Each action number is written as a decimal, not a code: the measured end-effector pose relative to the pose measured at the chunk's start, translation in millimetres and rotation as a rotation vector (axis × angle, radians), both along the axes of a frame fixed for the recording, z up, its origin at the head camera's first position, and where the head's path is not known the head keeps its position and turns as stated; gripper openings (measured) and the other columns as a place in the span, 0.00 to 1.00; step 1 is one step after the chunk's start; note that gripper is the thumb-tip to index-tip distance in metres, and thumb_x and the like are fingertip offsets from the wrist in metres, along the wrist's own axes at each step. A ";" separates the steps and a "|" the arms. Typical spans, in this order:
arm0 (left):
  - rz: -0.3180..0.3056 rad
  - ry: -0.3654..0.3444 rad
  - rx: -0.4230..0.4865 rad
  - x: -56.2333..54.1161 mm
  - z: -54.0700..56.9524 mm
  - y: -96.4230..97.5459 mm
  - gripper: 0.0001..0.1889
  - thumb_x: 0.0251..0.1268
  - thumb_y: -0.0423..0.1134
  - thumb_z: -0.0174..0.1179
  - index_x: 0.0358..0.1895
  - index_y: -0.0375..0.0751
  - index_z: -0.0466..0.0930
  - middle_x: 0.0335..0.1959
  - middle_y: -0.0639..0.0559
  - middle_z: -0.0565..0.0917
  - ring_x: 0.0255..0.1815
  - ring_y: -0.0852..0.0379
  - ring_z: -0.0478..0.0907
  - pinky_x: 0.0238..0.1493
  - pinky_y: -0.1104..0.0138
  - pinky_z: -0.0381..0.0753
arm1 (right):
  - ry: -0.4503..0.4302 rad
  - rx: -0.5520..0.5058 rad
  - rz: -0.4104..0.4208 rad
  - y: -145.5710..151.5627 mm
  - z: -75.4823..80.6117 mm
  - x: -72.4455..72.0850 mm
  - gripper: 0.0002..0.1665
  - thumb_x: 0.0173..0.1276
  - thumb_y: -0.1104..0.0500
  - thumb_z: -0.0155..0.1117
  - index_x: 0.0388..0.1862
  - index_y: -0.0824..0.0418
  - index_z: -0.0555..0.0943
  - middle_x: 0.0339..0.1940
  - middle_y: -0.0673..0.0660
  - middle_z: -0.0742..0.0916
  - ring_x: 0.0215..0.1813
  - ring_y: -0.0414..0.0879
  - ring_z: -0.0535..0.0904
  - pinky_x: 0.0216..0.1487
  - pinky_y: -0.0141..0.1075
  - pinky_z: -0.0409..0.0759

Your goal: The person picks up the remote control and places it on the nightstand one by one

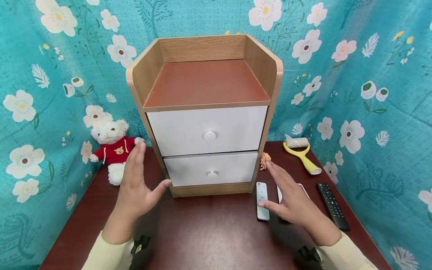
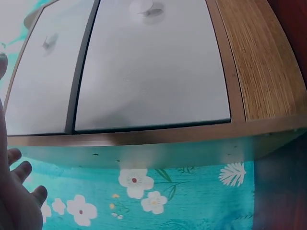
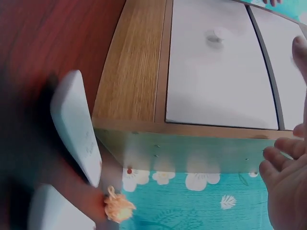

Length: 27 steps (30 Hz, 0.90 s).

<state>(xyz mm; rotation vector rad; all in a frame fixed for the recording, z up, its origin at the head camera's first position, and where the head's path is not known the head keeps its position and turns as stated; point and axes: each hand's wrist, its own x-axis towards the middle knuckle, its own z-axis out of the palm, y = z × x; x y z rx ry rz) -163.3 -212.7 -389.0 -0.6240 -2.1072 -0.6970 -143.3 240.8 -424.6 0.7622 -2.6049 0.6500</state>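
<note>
A small wooden cabinet point(image 1: 206, 84) with two white drawers stands on the dark table. Both the upper drawer point(image 1: 182, 129) and the lower drawer point(image 1: 189, 170) are closed, each with a round white knob. My left hand point(image 1: 135, 191) is held up in front of the cabinet's left side, fingers straight and thumb spread, holding nothing. On the other side my right hand point(image 1: 293, 198) is raised with straight fingers, also holding nothing. It overlaps a white object point(image 1: 304, 190) lying on the table, mostly hidden behind it. A white remote point(image 1: 262, 210) lies just left of the right hand.
A white teddy bear point(image 1: 113, 150) in a red sweater sits at the left. To the right lie a black remote point(image 1: 332, 206), a yellow-handled lint roller point(image 1: 302, 153) and an orange yarn-like item point(image 1: 264, 160). Teal floral cloth point(image 1: 378, 123) hangs behind and at both sides.
</note>
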 end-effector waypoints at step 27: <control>0.097 -0.176 0.329 -33.5 -10.6 24.7 0.45 0.69 0.45 0.70 0.85 0.38 0.60 0.81 0.37 0.70 0.82 0.40 0.67 0.79 0.35 0.68 | -0.100 -0.428 -0.450 -17.0 -42.7 10.4 0.49 0.69 0.49 0.82 0.83 0.62 0.71 0.79 0.67 0.78 0.76 0.66 0.76 0.71 0.69 0.74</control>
